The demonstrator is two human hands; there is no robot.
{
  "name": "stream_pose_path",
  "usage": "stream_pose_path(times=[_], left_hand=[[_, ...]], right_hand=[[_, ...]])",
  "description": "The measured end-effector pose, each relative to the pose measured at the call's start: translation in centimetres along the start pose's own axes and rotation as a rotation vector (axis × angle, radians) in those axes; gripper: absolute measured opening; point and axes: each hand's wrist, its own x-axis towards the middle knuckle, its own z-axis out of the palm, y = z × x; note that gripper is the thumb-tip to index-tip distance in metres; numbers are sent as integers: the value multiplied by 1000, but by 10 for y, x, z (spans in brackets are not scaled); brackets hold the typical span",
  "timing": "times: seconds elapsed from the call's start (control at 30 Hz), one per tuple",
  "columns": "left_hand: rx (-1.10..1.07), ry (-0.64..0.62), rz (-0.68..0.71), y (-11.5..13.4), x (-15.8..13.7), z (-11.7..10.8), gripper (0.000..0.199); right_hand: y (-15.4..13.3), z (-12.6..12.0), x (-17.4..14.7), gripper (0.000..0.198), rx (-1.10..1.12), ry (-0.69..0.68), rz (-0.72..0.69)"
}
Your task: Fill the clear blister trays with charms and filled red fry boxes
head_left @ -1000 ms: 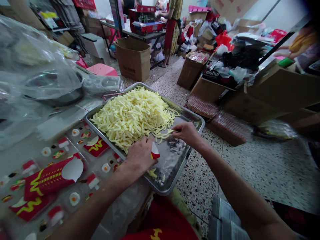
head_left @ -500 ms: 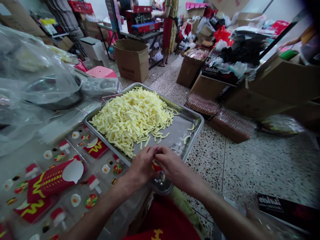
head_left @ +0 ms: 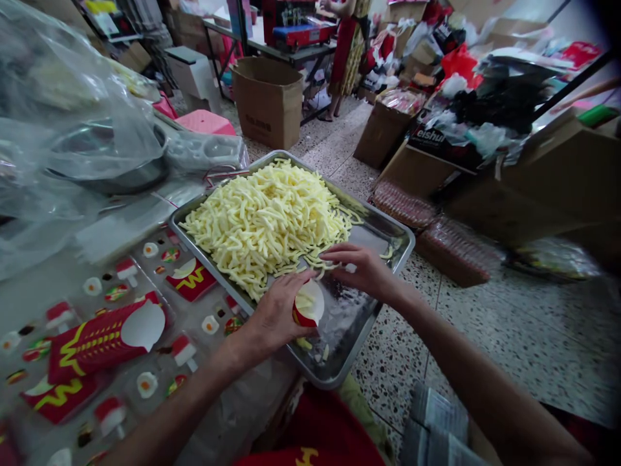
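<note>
My left hand (head_left: 272, 312) is wrapped round a small red fries carton (head_left: 315, 304) with a white inside. A few pale yellow pieces show in the carton's mouth. Just right of it, my right hand (head_left: 365, 272) reaches over the tray, fingers stretched toward loose sticks at the heap's near edge; whether they touch any is unclear. The heap of pale yellow fry-shaped sticks (head_left: 272, 223) fills the far left of the metal tray (head_left: 406, 244). Some stray sticks and whitish crumbs lie on the tray's bottom near the carton.
Left of the tray, a stack of nested red cartons (head_left: 99, 340) and a single flat carton (head_left: 191, 279) lie on a patterned plastic sheet. Behind them stands a metal bowl (head_left: 145, 176) under clear plastic. A cardboard box (head_left: 266, 107) and a person (head_left: 347, 52) are farther back.
Both hands were together around the carton. My right hand has since moved away to the right, toward the loose sticks, while my left keeps the carton. The view has shifted slightly.
</note>
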Motion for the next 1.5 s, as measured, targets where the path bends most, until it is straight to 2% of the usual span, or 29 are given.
stream_pose_path(times=[0.1,0.23,0.3,0.4,0.5,0.57,0.63,0.73,0.83,0.93,1.0,1.1,1.2,1.23,1.3,1.4,1.5], left_hand=[[43,-34,2,1,-3,-4,101],[188,-47,-57,8,-8,-7,94],[310,-39,-144,15,-10,-8,90],[482,-58,-265,26,-12,-9,85],[570,-73,-322,29,-13,-5,83],[594,-41,-342,27,-12,0,86],[558,-22,-308,24,-9,5,85],[330,-41,-190,22,-5,12,66],[45,-2,-80,27,-7,19,63],[-138,38,-2,35,-14,25,63],[-203,89,-8,38,-20,28,57],[-255,158,-45,38,-27,25,64],[-209,199,-115,34,-35,8,75],[-170,228,-160,33,-38,-1,78],[-83,314,-254,29,-46,-21,82],[18,389,-329,21,-58,-49,84],[90,353,-326,11,-68,-65,89]], right_hand=[[23,1,18,29,-304,-233,-116],[21,12,29,24,-433,-353,-46],[17,19,27,20,-485,-349,34],[13,28,19,16,-562,-264,112],[7,33,9,15,-520,-168,91],[-4,35,3,15,-467,-146,28],[-20,37,-3,13,-434,-190,-96],[-48,39,-16,12,-351,-262,-232],[-69,39,-34,14,-154,-203,-125],[-82,42,-48,15,64,-65,14],[-89,47,-51,18,164,43,9],[-94,52,-46,18,294,128,-75],[-84,52,-30,6,400,187,0],[-76,53,-22,5,374,217,57],[-59,57,-4,18,192,218,166],[-36,69,20,33,-208,47,249],[-28,80,35,36,-432,-91,270]])
